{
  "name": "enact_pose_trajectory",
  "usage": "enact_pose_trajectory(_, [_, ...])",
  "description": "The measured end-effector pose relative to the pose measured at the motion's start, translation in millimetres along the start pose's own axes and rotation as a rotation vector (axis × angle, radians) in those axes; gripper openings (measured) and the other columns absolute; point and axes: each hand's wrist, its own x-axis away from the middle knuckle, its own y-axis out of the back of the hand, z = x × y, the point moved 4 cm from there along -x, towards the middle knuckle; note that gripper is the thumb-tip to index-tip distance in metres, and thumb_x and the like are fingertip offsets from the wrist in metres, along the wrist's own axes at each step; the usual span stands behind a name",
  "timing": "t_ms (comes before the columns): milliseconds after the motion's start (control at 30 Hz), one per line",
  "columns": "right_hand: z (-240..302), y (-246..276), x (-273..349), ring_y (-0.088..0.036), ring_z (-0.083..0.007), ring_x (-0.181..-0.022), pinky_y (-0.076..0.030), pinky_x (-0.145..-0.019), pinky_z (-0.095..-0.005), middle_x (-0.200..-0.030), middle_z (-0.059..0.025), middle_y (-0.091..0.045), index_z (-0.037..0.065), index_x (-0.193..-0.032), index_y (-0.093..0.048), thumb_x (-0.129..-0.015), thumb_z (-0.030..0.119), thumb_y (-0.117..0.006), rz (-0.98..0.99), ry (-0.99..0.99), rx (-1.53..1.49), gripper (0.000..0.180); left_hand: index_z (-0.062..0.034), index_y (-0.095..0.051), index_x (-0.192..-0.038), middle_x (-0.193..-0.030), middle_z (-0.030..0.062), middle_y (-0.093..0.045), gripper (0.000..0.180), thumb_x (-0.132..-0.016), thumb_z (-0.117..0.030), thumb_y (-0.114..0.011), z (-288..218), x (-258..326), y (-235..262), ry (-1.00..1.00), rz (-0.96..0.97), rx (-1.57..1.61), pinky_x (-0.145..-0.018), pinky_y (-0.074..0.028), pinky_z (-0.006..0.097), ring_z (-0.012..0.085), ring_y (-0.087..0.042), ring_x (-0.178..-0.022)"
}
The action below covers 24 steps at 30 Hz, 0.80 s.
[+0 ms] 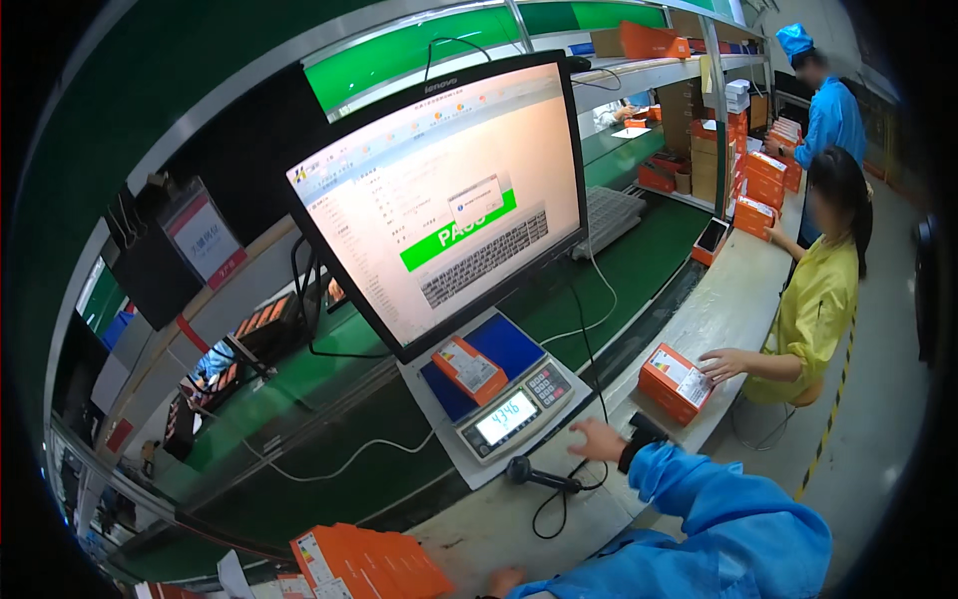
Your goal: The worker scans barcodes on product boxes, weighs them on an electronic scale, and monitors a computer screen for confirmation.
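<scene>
While orange box [469,367] sits on scale [509,394], weighing looks done, removal pending. Right hand [599,439] spread wide, empty, at scale's four o'clock. Left hand [502,581] mostly hidden, grip unclear, beside orange stack [369,564] at six.

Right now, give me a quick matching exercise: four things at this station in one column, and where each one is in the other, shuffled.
Things:
1. small box
2. scanner
3. right hand
4. box stack

Places:
A. lying on the bench in front of the scale
B. at the lower edge, by the left hand
C. on the blue scale pan
D. open, hovering beside the scale keypad

Pairs: 1-C, 2-A, 3-D, 4-B
</scene>
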Motion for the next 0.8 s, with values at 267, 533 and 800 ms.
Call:
enact_pose_trajectory(267, [60.1,263.0,-1.9,-0.060,-0.0137,-0.086,-0.049,-0.075,-0.0276,-0.093,-0.0081,-0.065,-0.002,-0.107,-0.061,-0.082,0.021,-0.067,-0.167,0.133,-0.497,0.034,0.0034,-0.065,-0.084,-0.085,0.0222,-0.065,0.031,-0.078,-0.026,-0.061,-7.9,3.1,-5.5,0.016,-0.043,0.011,-0.073,-0.048,0.046,0.0390,-0.063,-0.083])
enact_pose_trajectory(533, [98.0,558.3,-90.5,-0.054,-0.0065,-0.064,-0.043,-0.056,-0.0218,-0.070,-0.0001,-0.059,0.001,-0.094,-0.067,-0.083,0.027,-0.064,-0.895,0.385,-0.373,0.028,0.0038,-0.064,-0.090,-0.090,0.0238,-0.064,0.035,-0.079,-0.029,-0.058,-55.1,0.7,-7.8,0.044,-0.194,0.104,-0.076,-0.047,0.046,0.0394,-0.061,-0.088])
enact_pose_trajectory(800, [127.1,618.9,-242.0,-0.065,-0.0291,-0.084,-0.050,-0.079,-0.0365,-0.091,-0.0168,-0.068,0.002,-0.098,-0.067,-0.076,0.036,-0.067,-0.951,0.356,0.231,0.041,0.0041,-0.062,-0.096,-0.095,0.0254,-0.063,0.039,-0.080,-0.031,-0.056,-85.5,0.7,-27.4,0.167,-0.336,0.239,-0.079,-0.047,0.046,0.0398,-0.060,-0.093])
